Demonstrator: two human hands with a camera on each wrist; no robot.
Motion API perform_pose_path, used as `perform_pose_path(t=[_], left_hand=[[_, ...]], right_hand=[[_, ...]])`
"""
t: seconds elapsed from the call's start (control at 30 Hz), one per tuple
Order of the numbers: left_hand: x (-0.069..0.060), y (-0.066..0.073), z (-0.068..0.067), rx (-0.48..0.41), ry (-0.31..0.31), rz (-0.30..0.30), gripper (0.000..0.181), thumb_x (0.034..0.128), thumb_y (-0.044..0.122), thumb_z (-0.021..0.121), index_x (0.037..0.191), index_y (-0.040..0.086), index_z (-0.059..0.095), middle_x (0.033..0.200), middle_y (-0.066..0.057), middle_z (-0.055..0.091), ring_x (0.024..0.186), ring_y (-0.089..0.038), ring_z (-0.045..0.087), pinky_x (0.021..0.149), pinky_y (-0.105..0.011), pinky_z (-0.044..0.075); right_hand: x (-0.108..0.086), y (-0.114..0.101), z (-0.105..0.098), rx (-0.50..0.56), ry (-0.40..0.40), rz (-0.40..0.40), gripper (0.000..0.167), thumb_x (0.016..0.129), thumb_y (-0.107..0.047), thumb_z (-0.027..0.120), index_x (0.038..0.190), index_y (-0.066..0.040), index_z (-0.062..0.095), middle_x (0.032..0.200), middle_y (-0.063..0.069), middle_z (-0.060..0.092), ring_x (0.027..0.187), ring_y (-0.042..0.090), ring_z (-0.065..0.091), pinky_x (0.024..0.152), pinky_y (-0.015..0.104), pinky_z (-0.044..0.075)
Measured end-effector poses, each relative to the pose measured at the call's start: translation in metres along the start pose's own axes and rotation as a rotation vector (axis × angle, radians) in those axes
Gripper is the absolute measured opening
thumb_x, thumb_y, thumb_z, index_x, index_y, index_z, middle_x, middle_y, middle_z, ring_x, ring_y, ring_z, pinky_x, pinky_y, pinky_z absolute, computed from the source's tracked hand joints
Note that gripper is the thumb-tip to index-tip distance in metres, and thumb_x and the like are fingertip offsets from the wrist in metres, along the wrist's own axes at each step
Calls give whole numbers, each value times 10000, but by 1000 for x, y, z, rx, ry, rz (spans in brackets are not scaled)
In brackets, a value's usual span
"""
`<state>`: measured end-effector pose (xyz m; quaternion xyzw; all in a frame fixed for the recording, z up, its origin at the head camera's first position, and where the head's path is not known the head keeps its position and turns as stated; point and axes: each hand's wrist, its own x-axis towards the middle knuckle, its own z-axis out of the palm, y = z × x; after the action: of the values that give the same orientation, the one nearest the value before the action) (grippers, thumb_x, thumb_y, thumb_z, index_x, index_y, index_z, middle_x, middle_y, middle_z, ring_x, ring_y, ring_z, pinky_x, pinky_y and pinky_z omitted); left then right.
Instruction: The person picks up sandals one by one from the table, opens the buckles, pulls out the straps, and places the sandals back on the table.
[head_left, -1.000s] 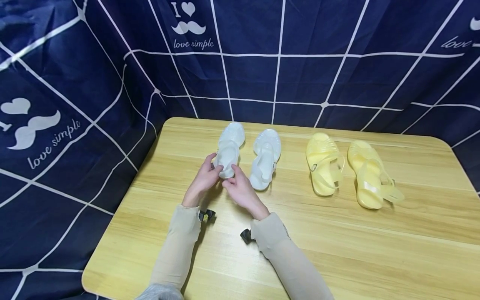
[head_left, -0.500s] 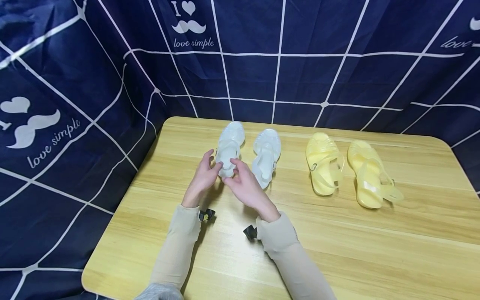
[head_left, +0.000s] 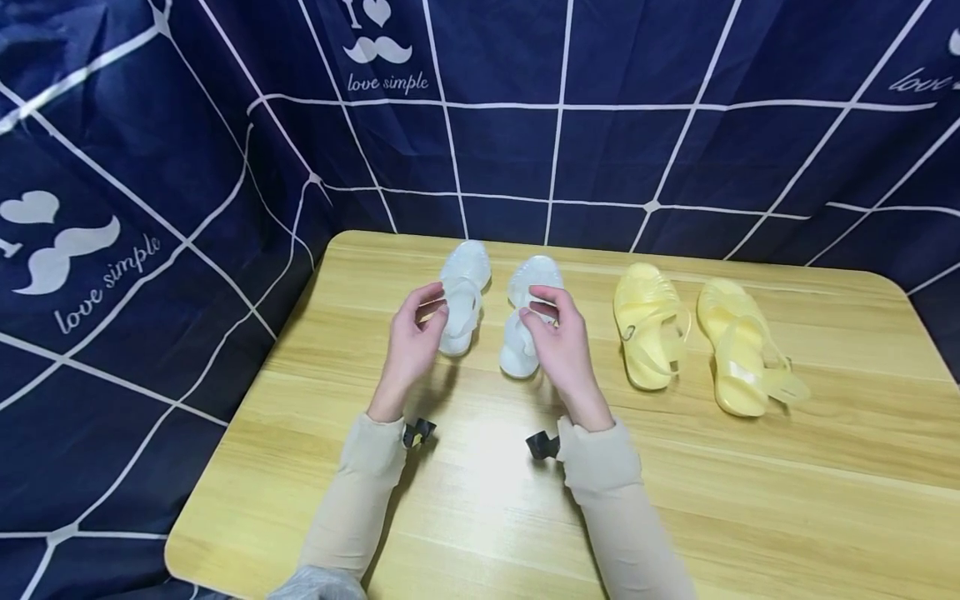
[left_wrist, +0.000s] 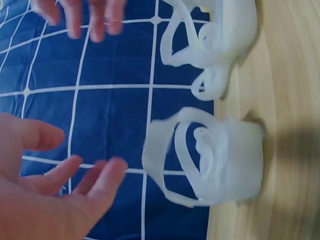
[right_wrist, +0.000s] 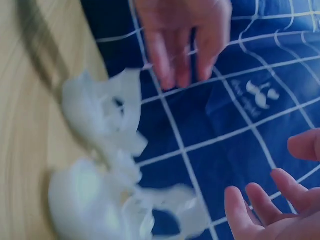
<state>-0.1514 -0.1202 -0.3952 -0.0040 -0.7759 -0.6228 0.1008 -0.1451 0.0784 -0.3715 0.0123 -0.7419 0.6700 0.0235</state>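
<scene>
A pair of white jelly sandals stands side by side on the wooden table, toes toward the back. My left hand [head_left: 411, 342] is beside the left white sandal [head_left: 467, 263], fingers loosely bent and apart from it in the left wrist view. Over the right white sandal [head_left: 518, 354] hovers my right hand [head_left: 562, 340], hiding part of its middle. Neither hand holds anything. The left white sandal's heel strap [left_wrist: 158, 145] stands up in a loop in the left wrist view. In the right wrist view the white sandals are blurred.
To the right, a yellow jelly sandal [head_left: 637, 287] stands beside another yellow sandal [head_left: 738, 387], whose strap lies out to the side. The wooden table [head_left: 480, 517] has rounded corners. Dark blue cloth [head_left: 495, 154] with white lines hangs behind it and at the left.
Both hands have let go of the left white sandal and drawn apart. The right hand has moved right, over the right white sandal. The yellow sandals have stayed put.
</scene>
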Motion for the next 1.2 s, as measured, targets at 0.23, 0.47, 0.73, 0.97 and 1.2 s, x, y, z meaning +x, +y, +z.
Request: perform_pose_path(t=[0.23, 0.47, 0.73, 0.97, 1.2], left_hand=[[-7, 3, 26, 26, -178, -14, 364, 981, 100, 512, 1317, -39, 514, 1323, -229, 560, 1185, -337, 590, 995, -396, 490], [-2, 5, 49, 228, -351, -131, 522, 1017, 316, 449, 1439, 14, 388, 1461, -211, 441, 1318, -349, 475, 1089, -455, 396], [3, -2, 65, 199, -454, -306, 614, 1008, 365, 457, 1489, 22, 290, 1477, -251, 396, 1361, -378, 409, 1118, -475, 350], [2, -9, 67, 172, -454, -296, 549, 1002, 267, 484, 1470, 24, 331, 1466, -241, 412, 1344, -387, 428, 1112, -471, 360], [3, -11, 68, 166, -449, -285, 492, 994, 206, 493, 1443, 33, 384, 1470, -213, 416, 1333, -381, 446, 1108, -449, 372]], right_hand=[[11, 24, -20, -84, 96, 81, 394, 926, -82, 562, 1299, 18, 485, 1358, 175, 485, 1255, 332, 464, 1060, 422, 402], [17, 42, -29, -176, -36, 212, 617, 953, -193, 548, 1474, -4, 276, 1522, 206, 324, 1384, 378, 349, 1146, 467, 306], [14, 52, -27, -187, -229, 275, 787, 965, -260, 538, 1523, 15, 56, 1569, 281, 154, 1433, 413, 259, 1163, 485, 269], [14, 59, -22, -160, -236, 227, 653, 953, -175, 548, 1470, 56, 221, 1465, 292, 363, 1317, 385, 450, 1067, 462, 417], [15, 58, -25, -131, -244, 262, 622, 972, -184, 531, 1466, 53, 237, 1425, 289, 431, 1282, 373, 498, 1040, 451, 445]])
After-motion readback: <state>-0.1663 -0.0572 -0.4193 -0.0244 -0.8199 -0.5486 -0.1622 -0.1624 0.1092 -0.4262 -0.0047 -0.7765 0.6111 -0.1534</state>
